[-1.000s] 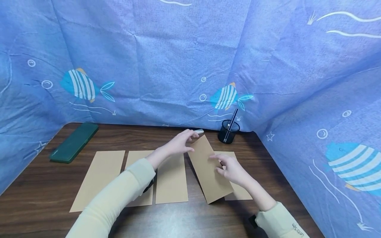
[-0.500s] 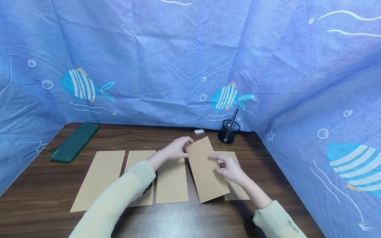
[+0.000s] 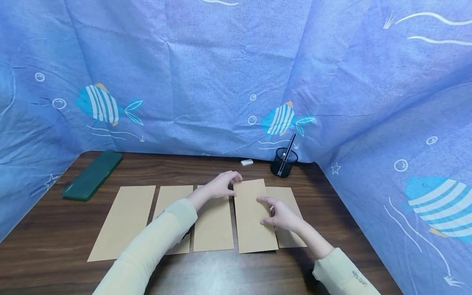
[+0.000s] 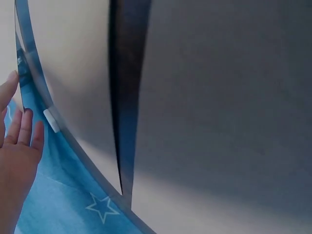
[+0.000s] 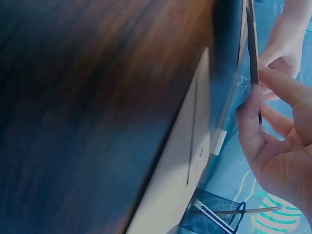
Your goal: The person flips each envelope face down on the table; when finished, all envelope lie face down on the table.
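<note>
A tan kraft paper sheet (image 3: 248,217) tilts slightly above the table, partly over another kraft sheet (image 3: 289,235) on its right. My left hand (image 3: 220,186) pinches its upper left corner, with the thumb nearer me. On the right edge, my right hand (image 3: 282,214) pinches the same sheet between thumb and fingers. The right wrist view shows that held sheet edge-on (image 5: 252,44) between the fingers of my right hand (image 5: 282,146), with the left hand (image 5: 287,41) beyond. In the left wrist view, my left hand (image 4: 22,151) is at the sheet's corner.
Further kraft sheets lie in a row to the left: a leftmost sheet (image 3: 123,221), a second sheet (image 3: 173,196) and a third (image 3: 215,225). A green case (image 3: 92,176) lies at the back left. Behind stand a white eraser-like block (image 3: 246,162) and a black mesh pen cup (image 3: 283,166).
The held sheet has swung from slanted to nearly straight and come down closer to the table, its lower end moving left. Both hands have stayed on it; the white block has come into full view.
</note>
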Motion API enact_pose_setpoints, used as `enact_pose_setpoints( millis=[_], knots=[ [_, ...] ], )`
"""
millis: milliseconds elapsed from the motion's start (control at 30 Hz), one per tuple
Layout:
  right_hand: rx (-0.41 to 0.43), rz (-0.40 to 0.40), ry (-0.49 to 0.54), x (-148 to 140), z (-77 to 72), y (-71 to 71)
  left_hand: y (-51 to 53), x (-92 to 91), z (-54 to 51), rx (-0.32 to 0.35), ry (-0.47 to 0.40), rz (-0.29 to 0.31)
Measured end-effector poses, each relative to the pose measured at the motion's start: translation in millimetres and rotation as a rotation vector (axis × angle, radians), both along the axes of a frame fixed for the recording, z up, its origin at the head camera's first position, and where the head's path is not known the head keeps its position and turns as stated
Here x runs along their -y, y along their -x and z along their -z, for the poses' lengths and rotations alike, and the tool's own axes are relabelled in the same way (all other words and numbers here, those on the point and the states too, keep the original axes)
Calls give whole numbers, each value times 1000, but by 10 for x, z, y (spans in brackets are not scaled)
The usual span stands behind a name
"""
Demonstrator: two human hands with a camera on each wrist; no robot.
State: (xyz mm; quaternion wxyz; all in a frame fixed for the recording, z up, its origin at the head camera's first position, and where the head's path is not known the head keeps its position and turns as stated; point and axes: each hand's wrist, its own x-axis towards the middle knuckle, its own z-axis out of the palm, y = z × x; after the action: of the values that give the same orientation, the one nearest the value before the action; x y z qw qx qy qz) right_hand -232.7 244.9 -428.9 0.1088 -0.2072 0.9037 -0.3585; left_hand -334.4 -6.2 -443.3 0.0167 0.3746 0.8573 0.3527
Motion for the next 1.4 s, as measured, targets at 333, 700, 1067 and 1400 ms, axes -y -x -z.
enact_pose_setpoints(
  millis=[333,700,1067,1400],
  knots=[
    [-8,10,-34,27,114,105,-61,45,57,-37,131,27],
    [3,24,-120,42,156,195,-117,108,35,26,223,90],
    [-191,-34,-282,36,126,200,-151,109,20,41,345,43],
    [-319,-38,-214,-304,0,110,-116,80,13,-38,429,91]
  ],
)
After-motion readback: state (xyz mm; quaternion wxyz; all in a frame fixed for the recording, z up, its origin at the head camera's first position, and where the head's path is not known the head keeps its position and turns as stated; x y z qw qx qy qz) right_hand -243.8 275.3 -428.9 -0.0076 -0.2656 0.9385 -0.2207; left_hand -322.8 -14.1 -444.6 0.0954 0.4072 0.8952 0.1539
